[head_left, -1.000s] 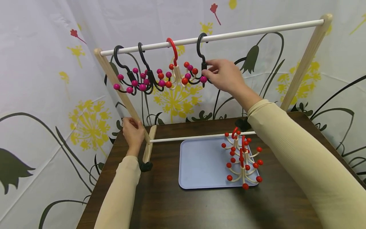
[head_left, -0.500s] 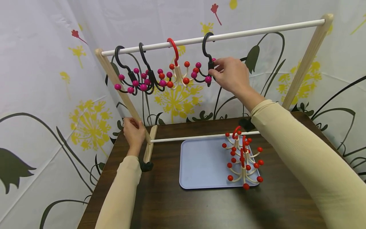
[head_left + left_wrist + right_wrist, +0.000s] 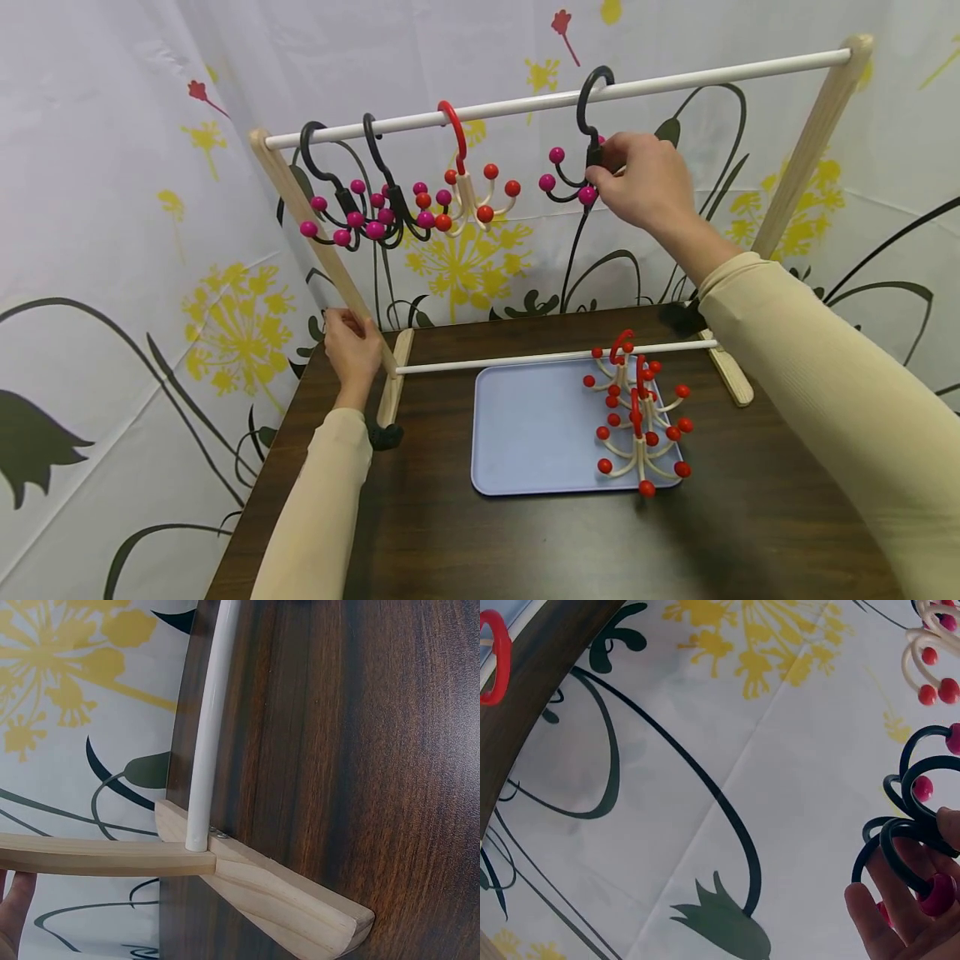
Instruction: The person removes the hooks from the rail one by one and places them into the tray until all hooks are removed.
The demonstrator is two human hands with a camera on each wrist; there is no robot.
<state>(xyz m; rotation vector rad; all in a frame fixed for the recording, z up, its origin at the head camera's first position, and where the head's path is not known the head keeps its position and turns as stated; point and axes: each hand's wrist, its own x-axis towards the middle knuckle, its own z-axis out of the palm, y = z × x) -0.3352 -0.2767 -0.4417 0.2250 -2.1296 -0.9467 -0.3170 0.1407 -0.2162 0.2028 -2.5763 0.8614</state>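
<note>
My right hand [image 3: 648, 179] pinches the stem of a black multi-armed hanger [image 3: 588, 108] with magenta balls on its arm tips. Its hook arches above the white top rail [image 3: 720, 77]; whether it rests there I cannot tell. In the right wrist view, fingers lie among the hanger's curved black arms [image 3: 911, 832]. My left hand [image 3: 352, 350] grips the rack's left wooden post [image 3: 333, 262], whose foot shows in the left wrist view. Left along the rail hang a red-hooked cream hanger [image 3: 462, 179] with orange-red balls and two black hangers [image 3: 393, 187] with magenta balls.
A pale blue tray [image 3: 525, 433] lies on the dark wooden table [image 3: 525, 542]. Several cream hangers [image 3: 639, 450] with red hooks and red balls stand at its right side. A white lower bar [image 3: 480, 363] crosses behind the tray. Behind everything hangs a flowered curtain [image 3: 225, 167].
My right hand has moved right and slightly up with the black hanger, away from the red-hooked one. The left hand keeps its grip on the post.
</note>
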